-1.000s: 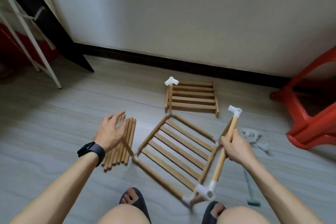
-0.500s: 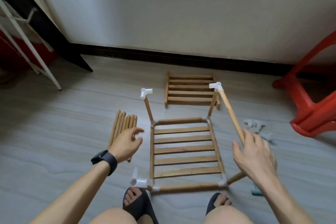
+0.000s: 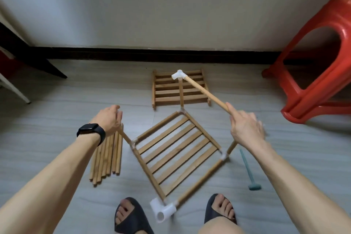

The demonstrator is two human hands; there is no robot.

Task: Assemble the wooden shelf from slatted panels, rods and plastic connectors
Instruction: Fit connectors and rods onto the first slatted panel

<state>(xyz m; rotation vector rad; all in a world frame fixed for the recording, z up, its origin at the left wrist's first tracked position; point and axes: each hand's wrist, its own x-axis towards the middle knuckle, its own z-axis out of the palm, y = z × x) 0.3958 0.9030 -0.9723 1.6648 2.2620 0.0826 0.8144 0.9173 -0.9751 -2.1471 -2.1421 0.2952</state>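
Head view: the panel (image 3: 176, 150) lies flat on the floor between the feet, turned corner-on. Posts rise from three of its corners, and the near connector (image 3: 163, 210) has an open socket. A rod (image 3: 205, 91) slants from the top connector (image 3: 179, 75) on the far post down to the right hand (image 3: 247, 129), which pinches its free end, index finger laid along it, just above the right post (image 3: 232, 146). The left hand (image 3: 109, 119) curves over the top of the left post (image 3: 126, 137); whether it grips I cannot tell.

The step looks like joining that rod to the right post. Do it by lining the two up first, then pushing straight, so the top connector is not levered off. Bracing the left post should stop the frame from racking.

Loose rods (image 3: 106, 157) lie left, a spare panel (image 3: 167, 91) beyond, a mallet (image 3: 248, 171) right, and a stool (image 3: 322, 81) farther right.
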